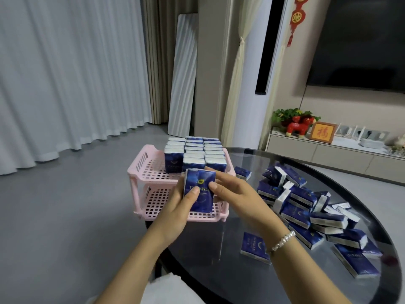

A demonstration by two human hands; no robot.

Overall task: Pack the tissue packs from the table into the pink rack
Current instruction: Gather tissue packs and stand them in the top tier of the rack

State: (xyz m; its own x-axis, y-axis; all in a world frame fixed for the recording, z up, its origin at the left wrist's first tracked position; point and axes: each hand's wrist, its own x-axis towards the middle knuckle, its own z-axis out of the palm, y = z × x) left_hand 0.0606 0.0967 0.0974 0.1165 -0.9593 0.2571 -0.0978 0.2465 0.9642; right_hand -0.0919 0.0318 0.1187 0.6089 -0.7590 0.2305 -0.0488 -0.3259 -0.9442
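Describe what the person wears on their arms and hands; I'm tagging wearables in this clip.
Both forearms are bare, with no sleeves in view. The right hand has a silver beaded bracelet around its wrist. The left hand wears no ring, watch or glove that shows. The nails look short and unpainted.

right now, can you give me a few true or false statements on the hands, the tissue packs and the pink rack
1. Both hands hold one tissue pack. True; left hand, right hand.
2. The pink rack has no packs in it. False; upright packs fill the right part of its top tier.
3. Loose packs lie on the dark round table. True.
4. The right wrist is bare. False; it wears a bracelet.
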